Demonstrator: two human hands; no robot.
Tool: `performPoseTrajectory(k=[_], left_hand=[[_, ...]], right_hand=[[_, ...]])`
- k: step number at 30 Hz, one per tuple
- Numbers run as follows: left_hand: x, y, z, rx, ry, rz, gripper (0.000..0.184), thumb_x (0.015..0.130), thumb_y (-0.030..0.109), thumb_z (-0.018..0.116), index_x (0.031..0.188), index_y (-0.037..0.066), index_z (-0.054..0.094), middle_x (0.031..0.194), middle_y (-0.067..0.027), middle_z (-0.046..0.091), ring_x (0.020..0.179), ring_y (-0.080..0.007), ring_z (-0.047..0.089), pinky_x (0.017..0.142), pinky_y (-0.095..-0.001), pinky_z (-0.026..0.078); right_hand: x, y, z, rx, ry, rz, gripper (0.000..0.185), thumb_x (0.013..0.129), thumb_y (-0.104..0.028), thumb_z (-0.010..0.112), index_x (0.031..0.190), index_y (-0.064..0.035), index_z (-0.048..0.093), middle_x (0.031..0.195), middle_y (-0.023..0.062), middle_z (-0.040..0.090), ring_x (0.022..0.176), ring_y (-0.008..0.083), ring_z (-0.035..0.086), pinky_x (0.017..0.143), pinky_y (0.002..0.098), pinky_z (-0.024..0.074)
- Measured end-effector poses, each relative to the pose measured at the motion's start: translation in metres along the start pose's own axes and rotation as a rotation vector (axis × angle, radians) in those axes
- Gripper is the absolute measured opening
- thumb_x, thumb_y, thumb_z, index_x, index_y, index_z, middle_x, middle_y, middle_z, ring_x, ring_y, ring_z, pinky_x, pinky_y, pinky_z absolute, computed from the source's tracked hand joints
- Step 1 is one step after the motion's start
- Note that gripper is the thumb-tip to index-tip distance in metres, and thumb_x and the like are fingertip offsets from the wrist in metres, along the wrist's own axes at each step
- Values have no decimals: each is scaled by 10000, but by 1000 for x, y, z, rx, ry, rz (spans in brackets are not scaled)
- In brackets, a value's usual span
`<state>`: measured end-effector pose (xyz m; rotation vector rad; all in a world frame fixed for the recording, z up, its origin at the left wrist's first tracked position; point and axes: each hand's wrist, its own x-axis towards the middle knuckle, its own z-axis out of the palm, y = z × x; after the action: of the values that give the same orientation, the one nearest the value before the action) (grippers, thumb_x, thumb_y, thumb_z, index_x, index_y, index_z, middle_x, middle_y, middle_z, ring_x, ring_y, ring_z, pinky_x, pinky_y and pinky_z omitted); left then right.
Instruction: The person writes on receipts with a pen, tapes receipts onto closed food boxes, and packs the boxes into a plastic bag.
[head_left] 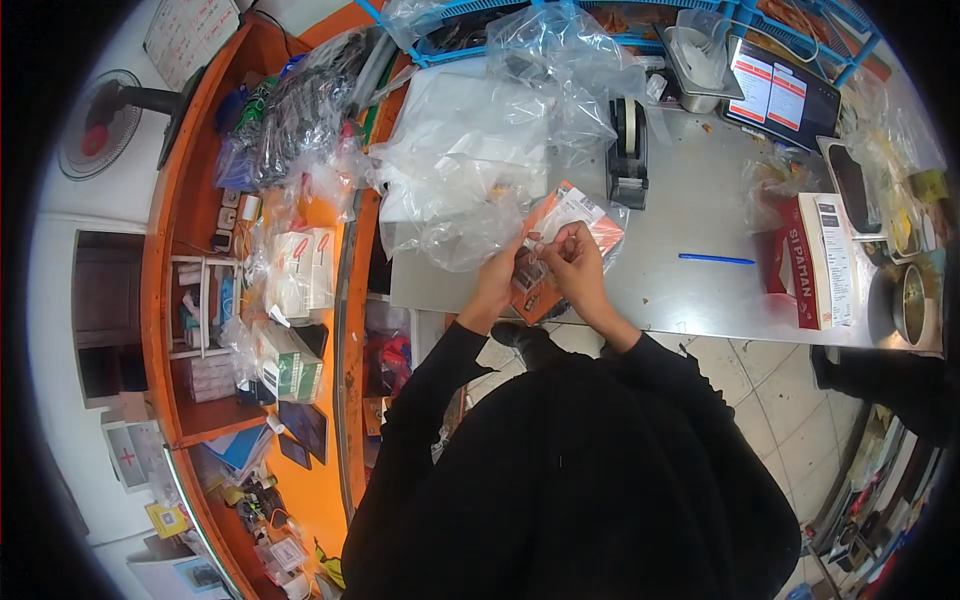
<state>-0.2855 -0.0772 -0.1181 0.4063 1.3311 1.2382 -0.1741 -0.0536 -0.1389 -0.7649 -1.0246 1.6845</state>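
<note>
Both hands meet over an orange and white printed packet point(570, 215) near the front edge of the metal table point(680, 190). The fingertips of my left hand point(500, 275) and my right hand point(580, 268) are pinched close together, on something small and pale that is too small to name. Part of the packet shows below the fingers and part above them. Beside my left hand lies crumpled clear plastic point(450, 225) over a stack of white bags point(460, 130). A black tape dispenser point(628, 150) stands just beyond my right hand.
A blue pen point(716, 259) lies on the table, left of a red and white box point(815, 260) and a metal bowl point(912, 300). A tablet point(780, 95) leans at the back beside a steel container point(697, 75). Orange shelving point(165, 300) runs along the left. Someone's dark sleeve or leg point(885, 390) shows at right.
</note>
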Motion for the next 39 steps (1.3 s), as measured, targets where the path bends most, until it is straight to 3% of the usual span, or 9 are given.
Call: performPoseTrajectory(k=[12,22,27,28,31,33,34,35,39], left_hand=[[5,-45,-33,419,11,98,292,826,247,396,1012,47,501,943,-58,532,856,-165,499,760,-281,382],[13,-52,-24,655,-87,194,285,825,204,382,1030,39,489,971,-80,524,880,-189,494,788,-294,370],[23,-43,-9,805,-95,322,283,824,183,375,1040,36,483,985,-92,520,892,-201,491,802,-300,364],[23,-38,-8,825,-96,350,283,824,178,374,1042,35,482,988,-94,519,894,-203,491,805,-302,363],[20,-20,-14,882,-75,460,283,823,166,369,1047,33,479,997,-101,517,901,-210,489,813,-306,359],[11,4,-31,880,-40,573,283,823,157,367,1051,31,477,1003,-105,515,906,-215,488,819,-308,357],[4,19,-42,869,-15,638,283,823,153,365,1053,31,475,1005,-108,514,908,-217,488,821,-309,355],[-7,39,-60,828,25,718,283,822,148,364,1055,30,474,1008,-110,513,911,-220,487,824,-311,354],[-65,146,-179,447,-64,638,315,833,142,327,1106,35,443,1066,-117,492,969,-236,469,843,-301,347]], right_hand=[[5,-31,-19,-76,5,402,175,708,-5,465,869,-7,533,735,42,536,590,84,486,502,192,380],[14,-19,-50,-1047,-267,-525,264,667,-105,482,913,-11,507,795,120,516,757,207,507,674,312,394],[33,8,-58,-915,-60,-302,372,695,-130,495,1034,6,428,906,119,483,826,215,487,761,316,393],[31,9,-50,-629,-13,-287,376,706,-138,495,1045,6,417,899,103,482,824,197,487,745,307,407],[57,9,-77,-933,-186,-514,358,717,-150,502,1031,3,424,899,104,472,810,180,484,714,286,420],[64,-23,-48,-926,-282,-788,306,720,-115,483,992,12,422,901,114,482,680,155,485,492,224,401],[49,-57,-1,-618,-66,-20,243,746,-116,471,967,-26,422,752,68,486,578,122,442,441,212,359],[56,-74,15,-163,-113,206,200,766,-119,469,948,-56,416,624,17,423,519,94,374,408,205,312],[67,-97,96,-217,-196,18,166,783,-108,459,937,-77,403,607,-5,370,528,77,354,437,197,298]])
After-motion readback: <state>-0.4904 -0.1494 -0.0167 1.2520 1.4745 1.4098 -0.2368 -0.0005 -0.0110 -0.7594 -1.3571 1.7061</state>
